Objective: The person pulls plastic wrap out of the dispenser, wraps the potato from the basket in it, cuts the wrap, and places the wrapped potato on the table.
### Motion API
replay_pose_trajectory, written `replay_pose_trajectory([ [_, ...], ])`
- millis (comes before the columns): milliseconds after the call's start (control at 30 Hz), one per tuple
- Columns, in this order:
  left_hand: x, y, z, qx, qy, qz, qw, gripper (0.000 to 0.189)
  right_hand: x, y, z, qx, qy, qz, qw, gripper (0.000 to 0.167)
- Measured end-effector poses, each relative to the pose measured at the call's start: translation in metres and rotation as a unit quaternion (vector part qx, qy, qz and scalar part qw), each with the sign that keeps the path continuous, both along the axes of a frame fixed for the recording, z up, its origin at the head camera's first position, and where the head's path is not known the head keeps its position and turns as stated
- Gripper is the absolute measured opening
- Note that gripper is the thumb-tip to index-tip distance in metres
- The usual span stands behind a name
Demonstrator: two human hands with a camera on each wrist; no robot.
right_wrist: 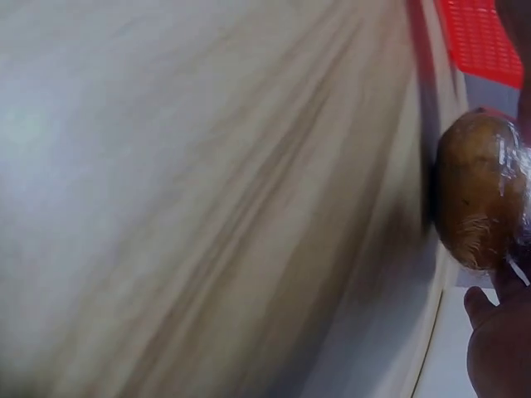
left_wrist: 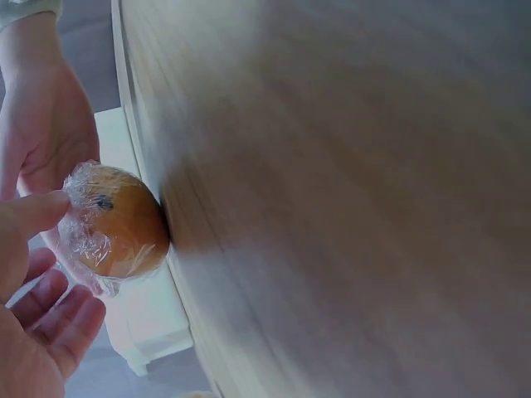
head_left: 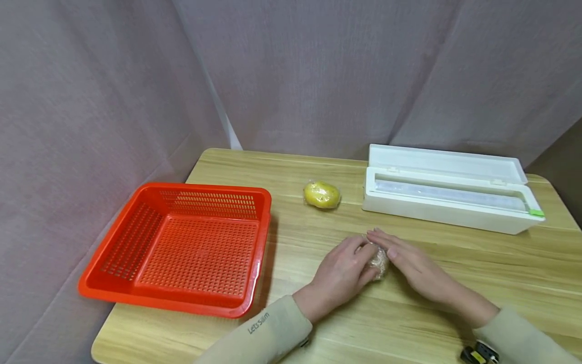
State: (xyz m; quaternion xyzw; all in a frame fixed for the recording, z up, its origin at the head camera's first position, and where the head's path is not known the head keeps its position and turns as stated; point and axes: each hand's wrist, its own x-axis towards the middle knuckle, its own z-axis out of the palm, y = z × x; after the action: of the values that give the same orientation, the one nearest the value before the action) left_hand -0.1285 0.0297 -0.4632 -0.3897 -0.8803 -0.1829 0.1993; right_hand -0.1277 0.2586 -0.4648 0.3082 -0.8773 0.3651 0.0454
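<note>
Between my two hands, a potato [head_left: 380, 261] wrapped in clear cling film rests on the wooden table. My left hand [head_left: 342, 270] holds it from the left with bent fingers, and in the left wrist view the tip of one digit touches the crinkled film on the potato [left_wrist: 131, 222]. Flat against the other side lies my right hand [head_left: 416, 265], its fingers straight. The right wrist view shows smooth, shiny film over the brown potato [right_wrist: 474, 195]. Farther back, a second film-wrapped potato [head_left: 322, 195], yellowish, sits apart from both hands.
A red perforated basket [head_left: 264, 242] stands on the left of the table. At the back right is a white cling film dispenser [head_left: 436, 215], lid raised, with a roll inside and a green piece at its right end. A small black object [head_left: 480, 352] lies near my right sleeve.
</note>
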Motion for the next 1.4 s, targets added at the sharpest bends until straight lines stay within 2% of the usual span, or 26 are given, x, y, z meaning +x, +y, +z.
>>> replay_pose_trajectory([
  [133,-0.001,-0.001,0.001,0.003,-0.005,0.029,0.9996,0.033,0.004,0.000,-0.003,0.045,-0.009,-0.012,0.9989,0.052],
  [267,-0.002,-0.003,0.002,0.007,-0.016,0.026,0.9995,0.029,0.006,0.001,-0.005,0.081,-0.007,-0.010,0.9967,0.057],
  [433,-0.003,-0.005,0.002,0.003,-0.011,0.022,0.9997,0.027,0.007,-0.002,-0.006,0.099,-0.008,-0.004,0.9951,0.062],
  [633,-0.003,-0.008,0.006,-0.022,-0.006,0.023,0.9995,0.028,0.004,-0.002,-0.005,0.078,-0.024,-0.001,0.9967,0.057],
  [767,-0.004,-0.010,0.006,-0.029,-0.009,0.017,0.9994,0.027,-0.003,-0.001,-0.003,0.036,-0.025,-0.022,0.9988,0.045],
  [867,-0.005,-0.011,0.005,-0.030,-0.013,0.012,0.9994,0.030,-0.008,0.001,-0.001,0.019,-0.019,-0.032,0.9991,0.042],
  [1100,-0.006,-0.013,0.003,-0.045,-0.016,0.012,0.9988,0.052,-0.012,0.003,0.001,0.024,-0.044,-0.051,0.9975,0.046],
  [1400,-0.008,-0.015,0.000,-0.031,-0.015,0.010,0.9994,0.052,-0.012,0.002,0.002,0.020,-0.062,-0.056,0.9963,0.046],
])
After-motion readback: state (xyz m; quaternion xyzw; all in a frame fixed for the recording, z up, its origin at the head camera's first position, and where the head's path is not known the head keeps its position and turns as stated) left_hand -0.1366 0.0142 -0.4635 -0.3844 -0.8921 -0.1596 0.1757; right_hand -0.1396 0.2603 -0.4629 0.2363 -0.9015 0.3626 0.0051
